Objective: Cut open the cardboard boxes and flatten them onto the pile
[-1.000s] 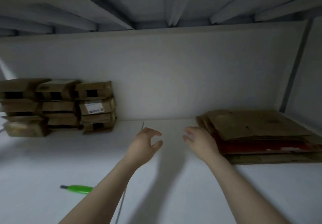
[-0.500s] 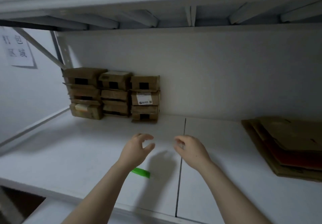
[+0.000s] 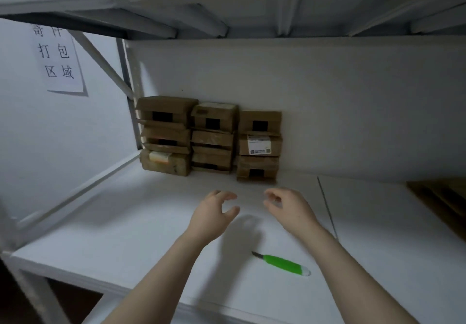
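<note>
Green-handled knife lower centre, flat on white shelf, between my forearms, untouched. Mid-frame: my left hand and right hand above shelf, fingers loosely curled, holding nothing. Beyond, centre: nine boxes, three stacks of three, against back wall. One white label, print unreadable. Flattened pile cut off at right edge. Sign upper left: 打包区域, top line blurred.

Head camera looks forward and down over shelf.
</note>
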